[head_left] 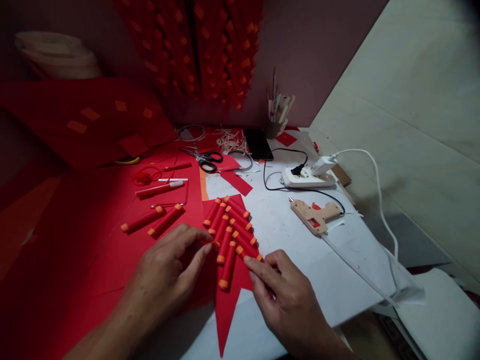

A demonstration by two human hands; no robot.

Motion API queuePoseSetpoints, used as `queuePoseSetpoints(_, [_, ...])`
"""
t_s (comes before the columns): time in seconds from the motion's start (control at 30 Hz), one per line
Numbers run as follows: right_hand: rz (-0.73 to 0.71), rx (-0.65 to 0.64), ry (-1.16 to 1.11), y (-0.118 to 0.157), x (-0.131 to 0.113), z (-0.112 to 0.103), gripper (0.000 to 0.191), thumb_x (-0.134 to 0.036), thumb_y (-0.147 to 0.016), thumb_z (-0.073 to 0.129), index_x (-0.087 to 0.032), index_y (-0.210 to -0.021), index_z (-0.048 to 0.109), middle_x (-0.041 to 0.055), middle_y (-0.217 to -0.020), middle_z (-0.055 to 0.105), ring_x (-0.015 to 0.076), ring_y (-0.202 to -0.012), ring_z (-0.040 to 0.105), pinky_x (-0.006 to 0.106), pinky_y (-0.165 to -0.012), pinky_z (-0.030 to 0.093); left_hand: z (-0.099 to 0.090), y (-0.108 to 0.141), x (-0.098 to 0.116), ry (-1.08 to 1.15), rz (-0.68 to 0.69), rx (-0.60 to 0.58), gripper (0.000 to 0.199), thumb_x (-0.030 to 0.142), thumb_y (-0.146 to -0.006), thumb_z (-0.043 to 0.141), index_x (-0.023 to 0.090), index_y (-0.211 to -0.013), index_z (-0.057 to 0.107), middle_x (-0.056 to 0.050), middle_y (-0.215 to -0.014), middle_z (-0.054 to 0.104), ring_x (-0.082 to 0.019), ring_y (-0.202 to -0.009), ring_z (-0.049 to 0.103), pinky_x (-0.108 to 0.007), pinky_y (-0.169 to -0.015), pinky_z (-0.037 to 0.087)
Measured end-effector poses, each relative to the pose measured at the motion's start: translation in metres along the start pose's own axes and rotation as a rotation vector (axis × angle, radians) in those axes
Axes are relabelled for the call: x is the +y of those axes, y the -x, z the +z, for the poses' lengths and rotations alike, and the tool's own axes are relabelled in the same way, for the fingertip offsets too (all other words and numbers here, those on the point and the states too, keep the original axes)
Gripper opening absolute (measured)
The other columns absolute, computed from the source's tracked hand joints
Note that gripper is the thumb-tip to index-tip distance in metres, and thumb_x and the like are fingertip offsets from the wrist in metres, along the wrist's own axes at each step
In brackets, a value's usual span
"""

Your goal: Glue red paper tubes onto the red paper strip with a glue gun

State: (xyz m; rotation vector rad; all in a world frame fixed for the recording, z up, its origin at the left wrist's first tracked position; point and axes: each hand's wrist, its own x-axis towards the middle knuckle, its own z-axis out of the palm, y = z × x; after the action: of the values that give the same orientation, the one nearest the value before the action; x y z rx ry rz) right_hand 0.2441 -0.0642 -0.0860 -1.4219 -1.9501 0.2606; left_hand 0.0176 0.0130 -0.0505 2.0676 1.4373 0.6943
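Note:
Two slanting columns of red paper rolls [224,245] with orange bands at their ends lie on a pointed red paper piece [224,320]. My left hand [168,265] is at the left column, its thumb and index finger slightly apart beside the roll ends, with nothing visible between them. On the right, my right hand [283,295] has its fingers closed on the lowest roll of the right column; one orange end shows and the hand covers most of the rest. Two loose red rolls [142,220] lie left of my left hand.
A hot glue gun [315,215] lies at right, its cord running to a white power strip [309,177]. Scissors [206,161], a phone [258,144], a red marker [159,190] and a pen cup [273,127] sit behind. Finished roll hangings [225,50] hang against the wall.

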Motion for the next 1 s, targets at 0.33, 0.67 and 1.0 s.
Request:
queuePoseSetpoints(0.33, [-0.028,0.019,0.006,-0.001,0.001,0.001,0.036,-0.009,-0.093,0.05,-0.018,-0.121,0.07,0.0052,-0.079,0.057,0.0162,-0.062,0.058,0.026,-0.054,0.052,0.004,0.003,0.007,0.064,-0.004,-0.07,0.018,0.038,-0.098,0.054,0.025,-0.096,0.067,0.0,-0.086,0.07,-0.018,-0.08,0.068,-0.029,-0.072,0.051])
queuePoseSetpoints(0.67, [-0.089,0.072,0.037,-0.001,0.004,0.009,0.033,-0.008,-0.092,0.048,-0.015,-0.112,0.073,0.0055,-0.074,0.057,0.0154,-0.058,0.059,0.023,-0.051,0.054,0.009,0.007,0.006,0.045,0.024,-0.109,0.021,0.032,-0.1,0.046,0.024,-0.093,0.064,-0.002,-0.084,0.067,-0.018,-0.076,0.067,-0.029,-0.066,0.05])
queuePoseSetpoints(1.0, [-0.105,0.101,0.06,-0.004,0.003,0.009,0.032,-0.011,-0.094,0.047,-0.016,-0.109,0.075,0.0049,-0.071,0.058,0.0147,-0.053,0.059,0.023,-0.049,0.055,0.003,0.006,0.015,0.058,0.017,-0.181,0.026,0.031,-0.101,0.042,0.022,-0.091,0.064,-0.004,-0.084,0.066,-0.02,-0.078,0.066,-0.032,-0.068,0.052])
